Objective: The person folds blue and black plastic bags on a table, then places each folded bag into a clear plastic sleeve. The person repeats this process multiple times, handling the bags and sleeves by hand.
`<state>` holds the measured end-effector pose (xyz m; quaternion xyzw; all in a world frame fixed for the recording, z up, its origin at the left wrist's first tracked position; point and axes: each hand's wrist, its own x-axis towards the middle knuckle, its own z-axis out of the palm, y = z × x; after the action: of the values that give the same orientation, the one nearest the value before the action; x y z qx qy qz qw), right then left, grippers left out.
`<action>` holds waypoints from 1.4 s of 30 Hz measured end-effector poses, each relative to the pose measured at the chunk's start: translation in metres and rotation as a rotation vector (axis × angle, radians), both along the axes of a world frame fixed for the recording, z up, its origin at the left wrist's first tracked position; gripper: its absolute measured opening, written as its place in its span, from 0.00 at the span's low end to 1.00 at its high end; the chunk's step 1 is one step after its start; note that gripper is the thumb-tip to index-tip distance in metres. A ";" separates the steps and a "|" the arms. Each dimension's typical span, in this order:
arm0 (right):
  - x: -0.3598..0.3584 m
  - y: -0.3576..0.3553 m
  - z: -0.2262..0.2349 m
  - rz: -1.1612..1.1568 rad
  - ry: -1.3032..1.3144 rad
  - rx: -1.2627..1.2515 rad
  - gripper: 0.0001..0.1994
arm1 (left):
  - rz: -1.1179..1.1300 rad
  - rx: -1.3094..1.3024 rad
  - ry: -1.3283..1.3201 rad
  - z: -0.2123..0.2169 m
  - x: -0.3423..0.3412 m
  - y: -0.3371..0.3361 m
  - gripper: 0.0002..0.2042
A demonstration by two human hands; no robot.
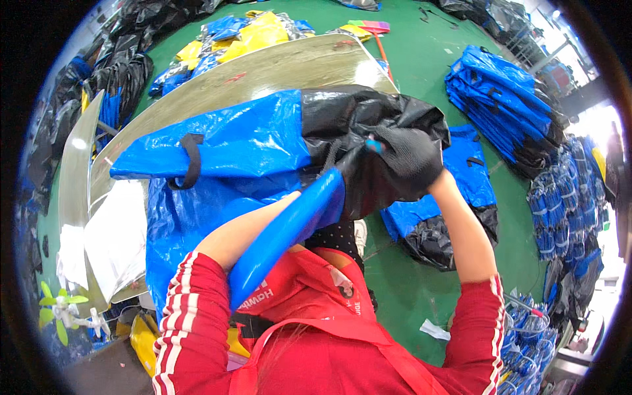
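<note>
A large blue-and-black woven plastic bag [243, 141] with a black strap [191, 160] lies across the table edge in front of me. My right hand [411, 158], in a dark knit glove, is closed on the bunched black part of it. A small teal bit [375, 144] shows at its fingertips; what it is I cannot make out. My left hand [334, 155] is at the same black part, mostly hidden by folds, so its fingers cannot be read. A smooth blue flap [283, 237] hangs over my left forearm.
The table [217, 80] has a shiny, curved-looking top, with white sheets [118, 230] at its left. Another blue-and-black bag [467, 171] lies on the green floor [408, 296] to the right. Beyond are bag stacks [503, 99], tied blue bundles [559, 204] and a red-handled broom [378, 39].
</note>
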<state>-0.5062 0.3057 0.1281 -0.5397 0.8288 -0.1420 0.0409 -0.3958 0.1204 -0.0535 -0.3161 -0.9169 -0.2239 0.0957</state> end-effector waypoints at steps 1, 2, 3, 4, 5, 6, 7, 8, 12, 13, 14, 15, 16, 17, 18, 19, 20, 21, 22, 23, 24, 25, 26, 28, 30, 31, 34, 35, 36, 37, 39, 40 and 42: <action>-0.012 -0.021 -0.012 -0.015 0.024 -0.032 0.13 | 0.002 0.019 -0.091 0.002 0.013 -0.009 0.26; -0.023 -0.035 -0.029 0.033 0.012 0.066 0.14 | 0.024 0.042 -0.199 0.009 0.027 -0.022 0.25; -0.033 -0.050 -0.047 0.063 -0.025 0.118 0.15 | 0.071 0.069 -0.335 0.022 0.048 -0.040 0.25; -0.043 -0.054 -0.066 0.047 -0.133 0.224 0.19 | 0.162 0.099 -0.525 0.040 0.074 -0.062 0.25; -0.051 -0.059 -0.085 -0.011 -0.073 0.263 0.20 | 0.244 0.095 -0.653 0.060 0.109 -0.090 0.24; -0.058 -0.058 -0.100 -0.059 -0.080 0.227 0.21 | 0.317 0.047 -0.743 0.080 0.150 -0.116 0.24; -0.063 -0.059 -0.114 -0.109 -0.111 0.265 0.22 | 0.194 -0.126 -0.382 0.096 0.195 -0.142 0.23; -0.067 -0.057 -0.123 -0.116 -0.147 0.269 0.23 | 0.487 -0.185 -0.676 0.109 0.243 -0.160 0.23; -0.074 -0.057 -0.128 -0.112 -0.130 0.215 0.26 | 1.067 0.357 -0.670 0.093 0.382 -0.183 0.19; -0.075 -0.057 -0.123 -0.082 -0.142 0.194 0.25 | 1.119 0.455 -0.583 0.075 0.399 -0.176 0.18; -0.072 -0.057 -0.120 -0.099 -0.146 0.208 0.24 | 1.055 0.258 -0.553 0.062 0.415 -0.167 0.16; -0.070 -0.054 -0.116 -0.035 -0.175 0.126 0.23 | 1.075 0.363 -0.437 0.050 0.424 -0.168 0.16; -0.067 -0.052 -0.114 -0.045 -0.145 0.077 0.22 | 1.148 0.545 -0.333 0.036 0.429 -0.165 0.17; -0.064 -0.048 -0.112 -0.121 -0.116 0.110 0.21 | 1.505 0.869 -0.344 0.028 0.432 -0.165 0.17; -0.060 -0.041 -0.112 -0.142 -0.102 0.213 0.21 | 1.556 0.940 -0.321 0.021 0.431 -0.165 0.19; -0.055 -0.037 -0.113 -0.178 -0.060 0.274 0.20 | 1.521 1.048 -0.424 0.021 0.432 -0.168 0.22; -0.050 -0.030 -0.113 -0.224 -0.007 0.363 0.20 | 1.524 1.186 -0.399 0.021 0.430 -0.169 0.23; -0.044 -0.026 -0.114 -0.261 -0.038 0.357 0.22 | 1.599 1.303 -0.428 0.029 0.429 -0.170 0.24; -0.039 -0.022 -0.114 -0.226 -0.005 0.311 0.23 | 1.438 1.361 -0.349 0.035 0.425 -0.169 0.28; -0.033 -0.020 -0.114 -0.230 0.060 0.278 0.23 | 1.440 1.389 -0.363 0.046 0.421 -0.166 0.32; -0.029 -0.022 -0.112 -0.217 0.062 0.323 0.24 | 1.462 1.109 -0.127 0.056 0.413 -0.162 0.33; -0.025 -0.023 -0.110 -0.235 0.095 0.353 0.24 | 1.600 0.843 0.020 0.064 0.400 -0.157 0.34; -0.022 -0.027 -0.107 -0.225 0.150 0.313 0.25 | 1.596 0.333 0.414 0.074 0.387 -0.152 0.34; -0.019 -0.032 -0.101 -0.176 0.211 0.307 0.26 | 1.541 -0.343 0.515 0.086 0.354 -0.153 0.34; -0.019 -0.032 -0.097 -0.250 0.184 0.482 0.30 | 1.386 -0.570 0.242 0.081 0.318 -0.165 0.31; -0.019 -0.029 -0.097 -0.198 0.332 0.314 0.32 | 1.351 -0.618 0.141 0.072 0.297 -0.178 0.29; -0.024 -0.015 -0.107 -0.165 0.492 0.024 0.42 | 1.208 -0.436 -0.024 0.048 0.274 -0.197 0.20; -0.025 -0.011 -0.114 -0.164 0.420 0.069 0.44 | 1.226 -0.331 -0.133 0.048 0.269 -0.200 0.19; -0.029 -0.007 -0.119 -0.149 0.387 0.063 0.43 | 1.196 -0.293 -0.061 0.056 0.266 -0.202 0.17; -0.030 -0.005 -0.126 -0.147 0.420 0.030 0.43 | 1.228 -0.293 -0.171 0.063 0.260 -0.194 0.16; -0.037 -0.005 -0.132 -0.113 0.468 -0.023 0.44 | 1.427 -0.315 -0.835 0.108 0.233 -0.191 0.15; -0.039 -0.007 -0.131 -0.126 0.428 0.086 0.44 | 1.242 -0.520 -0.570 0.123 0.213 -0.173 0.21; -0.039 -0.011 -0.122 -0.136 0.378 0.128 0.44 | 0.703 -0.126 0.164 0.140 0.156 -0.142 0.27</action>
<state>-0.5451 0.2944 0.0064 -0.4957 0.8636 0.0123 -0.0911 -0.2397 -0.0214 0.0867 -0.0041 -0.9708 -0.0944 0.2204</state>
